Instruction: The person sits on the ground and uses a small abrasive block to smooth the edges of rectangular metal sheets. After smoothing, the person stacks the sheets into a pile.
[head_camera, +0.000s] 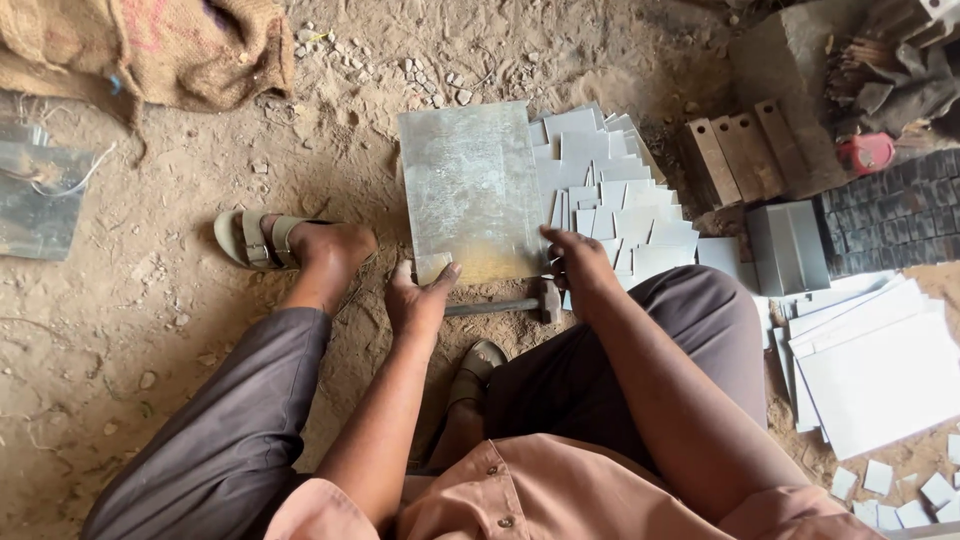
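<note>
A flat rectangular metal sheet (470, 190) lies on the dirt ground in front of me. My left hand (418, 298) grips its near left corner, thumb on top. My right hand (578, 262) rests at the sheet's near right edge, fingers touching it. A hammer (520, 303) lies on the ground just below the sheet, between my two hands, its head by my right hand. A heap of small cut metal pieces (615, 205) is spread right of the sheet.
Larger white sheets (880, 365) are stacked at the right. Folded metal boxes (788, 245), rusty channel pieces (735, 150) and dark stacked parts (895, 215) lie beyond them. A burlap sack (150, 45) sits top left, another metal sheet (35, 200) at the left edge. My sandalled foot (290, 242) rests left of the sheet.
</note>
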